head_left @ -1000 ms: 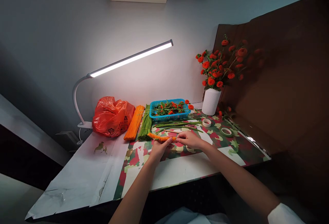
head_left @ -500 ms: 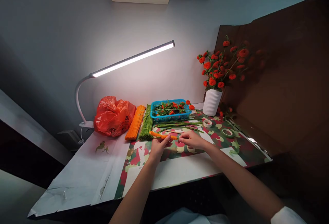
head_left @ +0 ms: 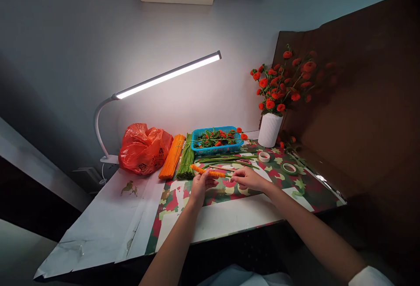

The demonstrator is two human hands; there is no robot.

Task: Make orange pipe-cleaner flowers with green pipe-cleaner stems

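Note:
A wavy orange chenille stem (head_left: 216, 174), its right part coiled, lies across the fingers of my left hand (head_left: 201, 186), whose thumb and fingers pinch it. At the coil's right end my right hand (head_left: 247, 178) is closed in a pinch; a thin greenish tip shows by its fingertips. Behind my hands lie a bundle of orange chenille stems (head_left: 173, 157), a bundle of green ones (head_left: 186, 159) and loose green stems (head_left: 228, 159). A thin stick (head_left: 221, 168) lies just beyond the coil.
A blue basket (head_left: 216, 150) of green and red flower pieces stands at the back. Right of it are a white vase (head_left: 270, 130) of red flowers and two tape rolls (head_left: 264, 157). A red plastic bag (head_left: 144, 150) and a lit lamp (head_left: 170, 75) are left.
My right hand has shifted slightly right, leaving a wider gap to my left hand. The left fingers have changed their hold, so more of the coil shows. The view has moved a little.

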